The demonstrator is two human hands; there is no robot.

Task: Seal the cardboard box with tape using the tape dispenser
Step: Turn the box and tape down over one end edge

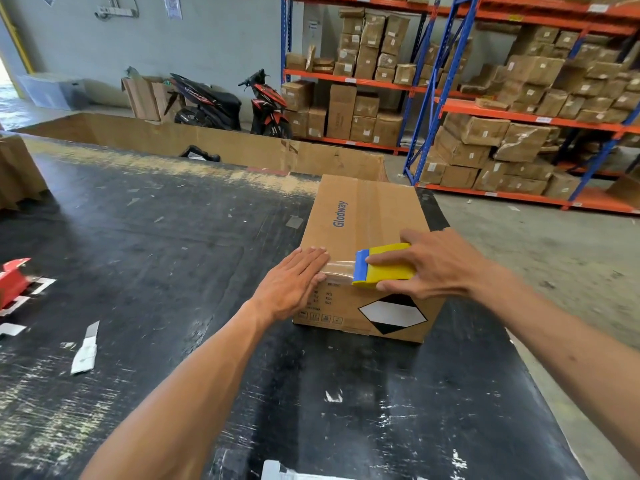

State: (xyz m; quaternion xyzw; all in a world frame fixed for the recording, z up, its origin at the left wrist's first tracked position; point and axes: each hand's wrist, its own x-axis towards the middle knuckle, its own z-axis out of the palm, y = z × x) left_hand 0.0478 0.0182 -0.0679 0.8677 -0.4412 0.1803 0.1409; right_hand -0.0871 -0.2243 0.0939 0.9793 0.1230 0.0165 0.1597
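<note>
Warehouse shelving (519,109) is looming behind a black table (156,237) bearing the cardboard box (367,237). Flat and open, the left hand (294,282) is pinning tape (341,268); the right hand (436,265) is gripping the tape dispenser (384,268). Uneven pulling risks wrinkling or skewing the strip.

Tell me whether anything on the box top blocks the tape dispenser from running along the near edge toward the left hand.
Nothing visible does. The right hand holds the tape dispenser on the cardboard box, and only stretched clear tape spans the gap to the left hand, which presses the tape's end flat at the near left corner.
</note>
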